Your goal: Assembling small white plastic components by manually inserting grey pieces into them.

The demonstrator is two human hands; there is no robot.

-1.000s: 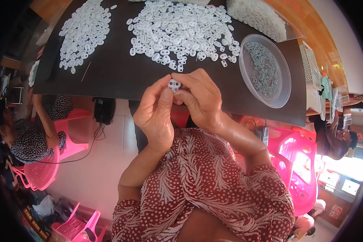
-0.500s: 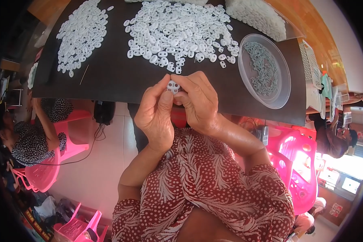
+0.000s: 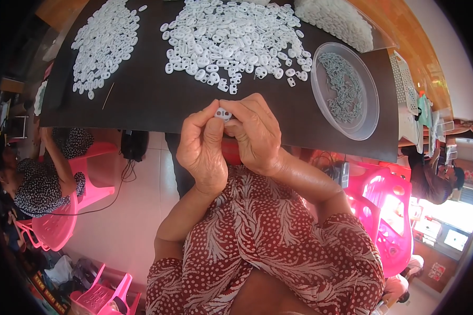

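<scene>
A small white plastic cord lock (image 3: 223,113) with holes is held between the fingertips of both hands, just over the table's near edge. My left hand (image 3: 202,149) pinches it from the left with thumb and index finger. My right hand (image 3: 257,136) grips it from the other side, fingers curled and partly covering it. Beyond the hands a wide heap of similar white oval two-hole pieces (image 3: 231,39) lies on the dark table (image 3: 147,110). Right of it, a clear round tub (image 3: 372,89) contains many small grey-green springs (image 3: 341,84).
A second heap of white ovals (image 3: 105,47) lies at the far left, with a thin stick (image 3: 109,96) near it. A clear container of white pieces (image 3: 333,23) stands at the far right. Pink chairs (image 3: 58,220) and another person (image 3: 47,184) are to the left.
The cord lock has tilted between my fingers, so less of its face and fewer holes show. Both hands have barely shifted and keep their pinch.
</scene>
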